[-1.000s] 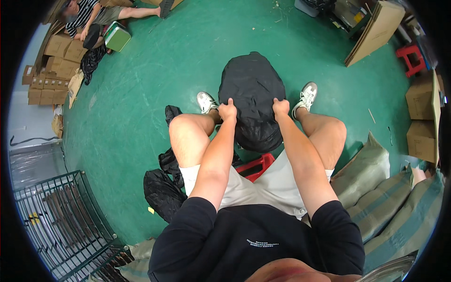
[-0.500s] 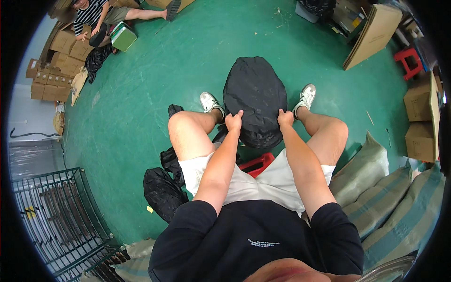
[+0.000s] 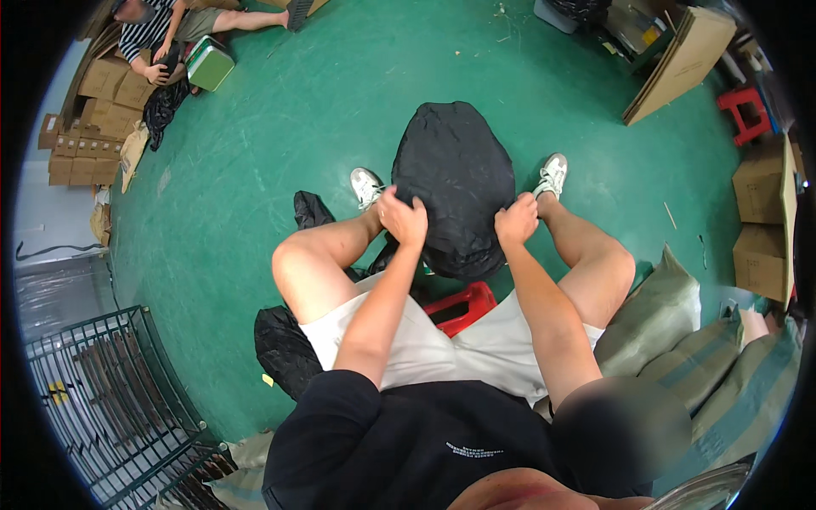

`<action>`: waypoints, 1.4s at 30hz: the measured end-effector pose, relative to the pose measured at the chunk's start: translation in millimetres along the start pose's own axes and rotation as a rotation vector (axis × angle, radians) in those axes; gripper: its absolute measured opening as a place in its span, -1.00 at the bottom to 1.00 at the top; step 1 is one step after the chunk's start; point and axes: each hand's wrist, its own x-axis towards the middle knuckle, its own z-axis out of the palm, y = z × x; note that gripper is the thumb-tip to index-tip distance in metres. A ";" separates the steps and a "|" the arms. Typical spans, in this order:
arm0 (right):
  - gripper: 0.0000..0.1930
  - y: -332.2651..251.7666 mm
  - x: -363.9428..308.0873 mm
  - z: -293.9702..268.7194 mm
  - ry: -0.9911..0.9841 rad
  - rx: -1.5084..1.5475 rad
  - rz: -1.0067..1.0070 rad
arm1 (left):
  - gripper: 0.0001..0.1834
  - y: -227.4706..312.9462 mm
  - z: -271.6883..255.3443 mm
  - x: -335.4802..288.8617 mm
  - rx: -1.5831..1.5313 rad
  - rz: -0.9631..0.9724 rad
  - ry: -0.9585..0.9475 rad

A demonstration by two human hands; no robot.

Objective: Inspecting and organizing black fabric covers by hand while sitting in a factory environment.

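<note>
A large oval black fabric bag, wrinkled and bulging, sits between my feet. At its left edge my left hand has its thumb and fingers apart, close against the cloth. My right hand is closed on the bag's right edge, its fingertips curled at the cloth. The bag's underside is hidden. Beneath me part of a red plastic stool shows between my legs. More black fabric pieces lie on the floor to my left, partly behind my leg.
Filled woven sacks lean at my right. A green metal rack stands at the left. Cardboard boxes and a red stool are at the far right. Another person sits at the far left beside a green-and-white box.
My left hand has loosened its grip and shifted left and slightly down, its fingers spreading. My left knee has swung outward. The bag has moved slightly left.
</note>
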 end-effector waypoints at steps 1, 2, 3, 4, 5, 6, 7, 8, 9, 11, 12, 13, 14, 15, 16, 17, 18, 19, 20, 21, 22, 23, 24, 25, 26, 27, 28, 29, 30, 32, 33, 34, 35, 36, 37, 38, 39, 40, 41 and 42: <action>-0.56 -6.4 3.6 -1.4 -0.006 -0.010 -0.001 | -0.40 7.7 4.1 21.4 -0.040 0.095 -0.030; -0.57 -15.1 6.9 -4.1 -0.050 -0.075 -0.028 | -0.40 15.4 10.6 40.7 -0.030 0.167 -0.049; -0.57 -26.4 13.2 -5.9 -0.090 -0.135 -0.057 | -0.39 22.5 19.9 62.5 -0.022 0.243 -0.062; -0.57 -36.8 17.5 -7.3 -0.069 -0.059 -0.090 | -0.37 24.3 30.5 81.9 0.002 0.287 -0.087; -0.57 -46.8 28.7 -4.8 -0.071 -0.061 -0.092 | -0.35 27.5 42.4 101.0 0.026 0.334 -0.109; -0.57 -57.4 44.0 0.7 0.036 0.055 -0.233 | -0.27 32.0 54.2 115.9 0.046 0.354 -0.167; -0.57 -70.3 56.5 2.8 0.142 0.171 -0.370 | -0.27 33.6 66.0 125.3 0.048 0.353 -0.174; -0.55 -85.9 69.6 6.4 0.171 0.208 -0.444 | -0.22 35.8 77.9 132.4 0.065 0.379 -0.189; -0.53 -104.9 84.2 11.9 0.200 0.251 -0.517 | -0.18 34.6 89.2 138.9 0.087 0.408 -0.200; -0.49 -130.2 108.6 23.8 0.189 0.235 -0.669 | -0.14 23.0 105.9 129.7 0.290 0.444 -0.297; -0.45 -137.5 118.5 33.2 0.187 0.214 -0.826 | -0.14 17.2 113.0 121.8 0.335 0.456 -0.281; -0.45 -129.6 126.6 48.9 0.182 0.208 -0.816 | -0.15 17.8 116.8 113.7 0.372 0.472 -0.271; -0.42 -117.6 132.9 63.9 0.064 0.082 -0.829 | -0.15 18.1 120.0 110.2 0.368 0.474 -0.281; -0.39 -113.1 133.1 70.1 -0.066 -0.040 -0.841 | -0.16 18.0 116.9 106.8 0.345 0.423 -0.291; -0.31 -110.6 135.1 75.8 0.013 -0.107 -0.853 | -0.17 19.6 114.0 104.9 0.320 0.373 -0.300; -0.31 -106.5 134.8 80.2 0.004 -0.111 -0.849 | -0.17 22.3 112.1 104.1 0.321 0.369 -0.311; -0.27 -111.3 133.6 76.9 -0.062 -0.073 -0.747 | -0.17 21.9 110.0 106.4 0.322 0.339 -0.301; -0.23 -115.5 131.6 73.5 -0.126 -0.036 -0.644 | -0.18 21.7 106.9 107.8 0.322 0.310 -0.291; -0.21 -115.1 129.3 76.6 -0.100 -0.044 -0.614 | -0.18 20.9 102.0 108.0 0.325 0.305 -0.289; -0.21 -113.8 130.2 75.7 -0.098 -0.046 -0.615 | -0.17 20.9 98.2 107.4 0.328 0.287 -0.301; -0.22 -112.1 131.2 74.2 -0.114 -0.033 -0.593 | -0.17 21.4 94.2 106.0 0.330 0.269 -0.312; -0.24 -109.6 131.5 72.3 -0.130 -0.019 -0.571 | -0.17 22.5 90.3 104.1 0.329 0.269 -0.310; -0.24 -106.0 131.1 71.3 -0.130 -0.017 -0.573 | -0.14 23.3 84.3 102.5 0.333 0.217 -0.344; -0.26 -101.4 130.9 69.7 -0.188 -0.008 -0.457 | -0.11 23.3 77.8 99.6 0.338 0.165 -0.378; -0.28 -96.5 130.2 68.2 -0.246 0.002 -0.340 | -0.11 20.1 72.5 93.7 0.341 0.164 -0.375; -0.28 -90.7 127.1 67.5 -0.244 0.005 -0.343 | -0.09 15.6 66.5 85.8 0.304 0.145 -0.361; -0.30 -81.6 121.2 69.7 -0.167 0.021 -0.336 | -0.08 9.3 61.9 74.9 0.268 0.124 -0.348; -0.32 -71.9 114.6 71.6 -0.091 0.037 -0.328 | -0.08 3.1 56.0 61.4 0.268 0.123 -0.345; -0.30 -64.5 104.2 70.8 -0.100 0.065 -0.305 | -0.05 -6.5 49.6 45.5 0.223 0.031 -0.335; -0.27 -55.5 78.7 69.3 -0.024 0.054 -0.307 | -0.02 -20.3 40.2 20.0 0.178 -0.063 -0.314; -0.23 -50.7 64.9 66.9 0.052 0.039 -0.302 | 0.03 -24.9 36.7 6.8 0.156 -0.178 -0.324; -0.13 -44.8 54.7 63.3 -0.043 0.060 -0.245 | 0.07 -23.6 31.9 -4.4 0.130 -0.292 -0.334; -0.13 -39.3 42.8 60.0 -0.042 0.060 -0.252 | 0.07 -22.5 26.7 -14.5 0.127 -0.296 -0.328; -0.10 -32.7 29.7 56.0 -0.035 0.024 -0.248 | 0.13 -18.2 19.5 -24.4 0.101 -0.328 -0.381; -0.06 -24.8 19.7 54.9 -0.021 -0.011 -0.244 | 0.18 -14.2 13.9 -32.4 0.070 -0.354 -0.432; -0.02 -16.9 9.0 54.3 -0.008 -0.027 -0.251 | 0.23 -12.8 9.0 -43.2 0.068 -0.347 -0.442; -0.01 -9.0 -3.1 54.3 0.016 -0.055 -0.268 | 0.26 -14.1 4.1 -53.8 0.020 -0.362 -0.448; 0.01 -4.4 -16.1 49.5 -0.016 -0.046 -0.265 | 0.28 -16.1 -2.6 -63.9 0.008 -0.398 -0.475; 0.02 -0.6 -27.4 45.3 -0.049 -0.039 -0.262 | 0.31 -17.9 -7.5 -71.7 -0.004 -0.434 -0.503; 0.12 1.8 -36.4 39.3 -0.082 -0.036 -0.190 | 0.31 -18.3 -12.0 -78.5 -0.011 -0.430 -0.499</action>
